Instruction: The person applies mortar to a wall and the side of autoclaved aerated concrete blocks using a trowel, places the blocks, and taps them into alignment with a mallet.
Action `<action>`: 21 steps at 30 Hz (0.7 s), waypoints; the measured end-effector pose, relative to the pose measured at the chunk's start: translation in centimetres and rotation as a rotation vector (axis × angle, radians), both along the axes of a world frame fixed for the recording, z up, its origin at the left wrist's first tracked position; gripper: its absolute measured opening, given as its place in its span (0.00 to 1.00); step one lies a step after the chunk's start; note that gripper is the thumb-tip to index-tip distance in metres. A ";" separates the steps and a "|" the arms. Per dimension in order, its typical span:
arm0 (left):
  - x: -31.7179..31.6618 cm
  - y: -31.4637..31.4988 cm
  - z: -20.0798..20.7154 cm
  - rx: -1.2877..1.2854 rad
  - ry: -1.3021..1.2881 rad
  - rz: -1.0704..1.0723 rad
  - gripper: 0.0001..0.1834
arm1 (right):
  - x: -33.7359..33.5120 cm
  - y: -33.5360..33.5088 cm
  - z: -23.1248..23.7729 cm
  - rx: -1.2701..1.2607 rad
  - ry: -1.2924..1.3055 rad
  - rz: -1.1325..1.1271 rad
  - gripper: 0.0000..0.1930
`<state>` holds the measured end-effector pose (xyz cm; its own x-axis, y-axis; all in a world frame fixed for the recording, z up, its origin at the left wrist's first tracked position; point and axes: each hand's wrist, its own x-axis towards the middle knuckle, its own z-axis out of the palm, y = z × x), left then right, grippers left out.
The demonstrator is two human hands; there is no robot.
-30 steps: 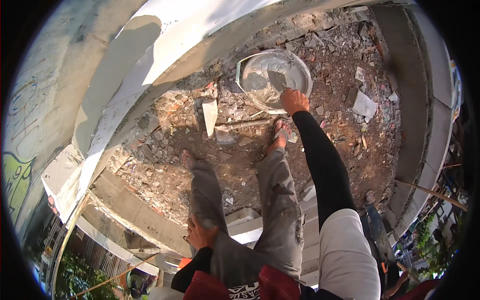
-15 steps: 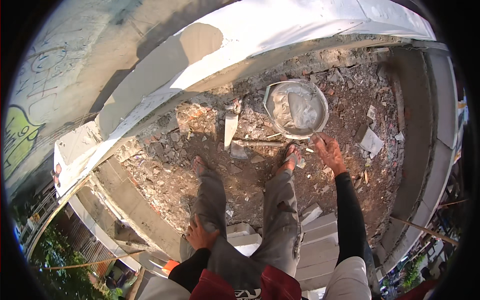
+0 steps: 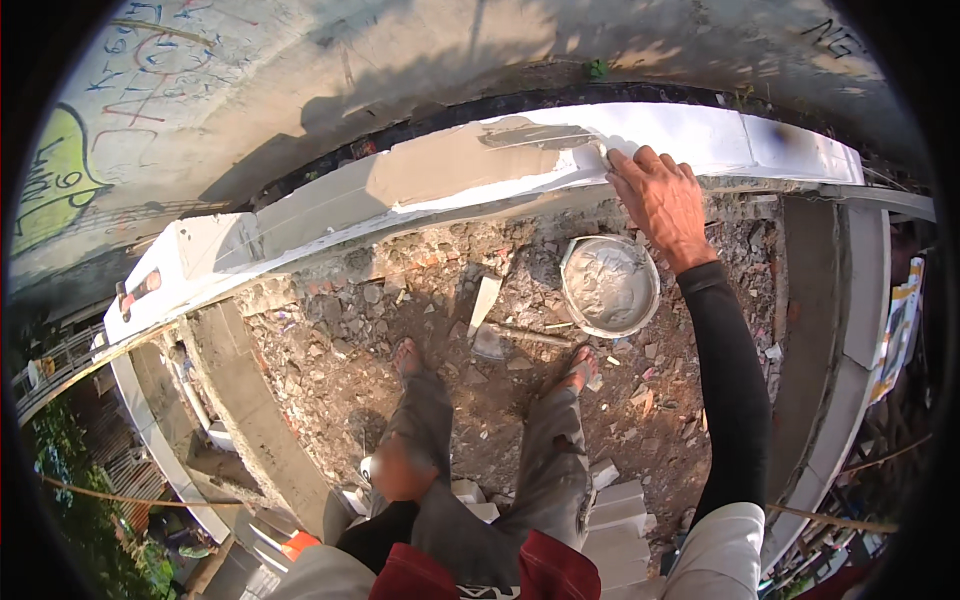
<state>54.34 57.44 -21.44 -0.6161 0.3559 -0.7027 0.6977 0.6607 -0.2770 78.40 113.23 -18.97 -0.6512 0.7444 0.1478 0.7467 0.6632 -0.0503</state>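
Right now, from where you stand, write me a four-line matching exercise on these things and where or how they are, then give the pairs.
1. Right hand
2. Left hand
3. Round bucket
4. Wooden-handled tool

A. Holding grey mortar
B. On the ground, blade end to the left
C. At the top of the white wall
D. On the left leg

Pairs: 1-C, 2-D, 3-A, 4-B

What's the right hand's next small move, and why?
Probably a leftward smoothing pass with the right hand along the wall top: the hand is at the right end of a dark, streaky patch that looks like uneven wet mortar.
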 end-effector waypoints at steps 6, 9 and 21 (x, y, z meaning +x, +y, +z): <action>-0.7 0.2 1.0 -0.017 -0.002 0.035 0.64 | 2.7 -1.5 -3.5 0.043 0.089 -0.100 0.18; -1.4 0.1 1.1 -0.034 -0.009 0.030 0.63 | 3.7 -3.1 -3.5 0.056 0.127 -0.195 0.17; -3.7 0.5 0.2 -0.031 -0.045 -0.035 0.66 | -11.9 -10.4 2.7 -0.537 0.394 -0.482 0.17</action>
<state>50.66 57.93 -21.23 -0.5711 0.3543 -0.7405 0.7327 0.6268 -0.2651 66.47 102.88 -16.32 -0.2162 0.9637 -0.1569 0.8046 0.0849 -0.5877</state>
